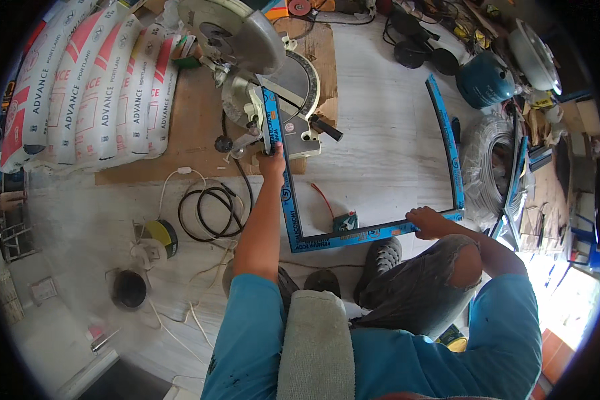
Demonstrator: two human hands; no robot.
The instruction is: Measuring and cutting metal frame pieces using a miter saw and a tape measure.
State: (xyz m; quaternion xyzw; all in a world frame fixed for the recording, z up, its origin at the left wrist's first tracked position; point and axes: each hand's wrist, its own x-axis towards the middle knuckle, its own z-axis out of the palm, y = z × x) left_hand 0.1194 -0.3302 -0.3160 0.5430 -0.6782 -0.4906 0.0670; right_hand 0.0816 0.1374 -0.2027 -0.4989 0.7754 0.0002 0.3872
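A three-sided, U-shaped frame [373,233] of narrow bars wrapped in blue printed film lies before me, its gap facing away. My left hand [271,165] is closed round its left bar, whose far end rests over the base of a miter saw [257,40]. Close to the near right corner, my right hand [428,222] grips the near bar. Along the right, the third bar [447,143] runs away from me. Just inside the near bar sits a teal tape measure [344,222] with a short reddish strip sticking out.
White-and-red sacks [100,87] are stacked at the left, beside cardboard [127,173]. A black cable [210,213] loops left of my arm. Wrapped grey tubing [490,167], a teal round tank [485,80] and a white basin [533,57] line the right side. My shoe [382,257] is near the frame.
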